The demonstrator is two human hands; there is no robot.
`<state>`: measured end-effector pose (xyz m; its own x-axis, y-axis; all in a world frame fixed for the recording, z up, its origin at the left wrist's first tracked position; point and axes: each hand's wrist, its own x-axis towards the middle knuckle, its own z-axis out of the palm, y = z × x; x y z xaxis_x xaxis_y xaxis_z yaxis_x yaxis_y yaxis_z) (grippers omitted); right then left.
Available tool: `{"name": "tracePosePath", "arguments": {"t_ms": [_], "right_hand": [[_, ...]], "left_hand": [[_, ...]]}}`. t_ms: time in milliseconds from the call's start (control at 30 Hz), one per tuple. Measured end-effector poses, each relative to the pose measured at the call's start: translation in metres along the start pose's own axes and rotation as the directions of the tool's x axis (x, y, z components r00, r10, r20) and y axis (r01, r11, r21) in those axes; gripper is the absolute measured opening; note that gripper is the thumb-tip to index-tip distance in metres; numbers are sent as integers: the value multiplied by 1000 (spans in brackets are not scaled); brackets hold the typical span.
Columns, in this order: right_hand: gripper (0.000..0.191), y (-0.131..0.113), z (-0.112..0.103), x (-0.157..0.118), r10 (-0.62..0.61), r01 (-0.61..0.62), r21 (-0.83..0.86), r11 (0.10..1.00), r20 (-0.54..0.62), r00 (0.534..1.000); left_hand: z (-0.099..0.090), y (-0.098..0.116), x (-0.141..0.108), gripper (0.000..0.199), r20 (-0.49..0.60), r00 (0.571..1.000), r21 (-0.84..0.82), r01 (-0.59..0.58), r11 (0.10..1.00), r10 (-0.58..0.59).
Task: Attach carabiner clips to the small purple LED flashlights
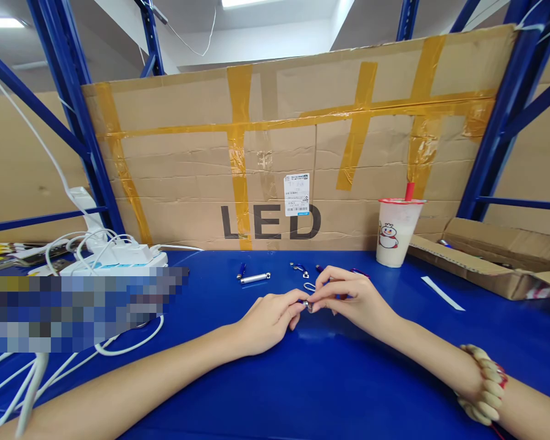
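Observation:
My left hand (271, 319) and my right hand (348, 299) meet over the middle of the blue table. Between their fingertips is a small shiny metal piece (308, 306), mostly covered, so its kind does not show. Both hands pinch it, the left from one side and the right from the other. Just behind them lies a bent wire loop (308, 286). Farther back are a silver tube (255, 278), a short blue piece (241, 271) and a small blue-and-silver part (299, 267). More dark blue pieces are partly hidden behind my right hand.
A lidded drink cup (394, 235) with a red straw stands at the back right, beside an open cardboard box (481, 269). A white strip (442, 293) lies nearby. At left are a power strip (119, 260) and tangled white cables (132, 349). A cardboard wall (183, 177) closes the back.

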<state>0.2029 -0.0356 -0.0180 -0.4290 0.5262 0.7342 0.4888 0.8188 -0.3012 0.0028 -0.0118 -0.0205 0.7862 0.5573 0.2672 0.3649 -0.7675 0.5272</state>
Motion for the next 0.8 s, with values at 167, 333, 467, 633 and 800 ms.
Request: {"name": "tracePosePath", "arguments": {"t_ms": [167,333,467,633,800], "right_hand": [[11,2,1,-1,66,-67,84,994,5,998],[16,3,4,-3,146,-148,147,978,19,989],[23,1,5,-3,233,-234,121,965,29,972],[22,0,5,-4,255,-255,-25,967,11,967],[16,-4,6,-3,294,-294,-39,955,-8,956]], "left_hand": [[0,2,-2,26,13,1000,-4,9,1000,-8],[1,1,-3,17,28,999,-39,18,999,-17],[3,1,-3,15,16,1000,-60,1,998,0],[5,0,-3,15,-26,1000,-67,1,998,-3],[7,-4,-2,15,-77,997,-107,-11,994,3]]}}
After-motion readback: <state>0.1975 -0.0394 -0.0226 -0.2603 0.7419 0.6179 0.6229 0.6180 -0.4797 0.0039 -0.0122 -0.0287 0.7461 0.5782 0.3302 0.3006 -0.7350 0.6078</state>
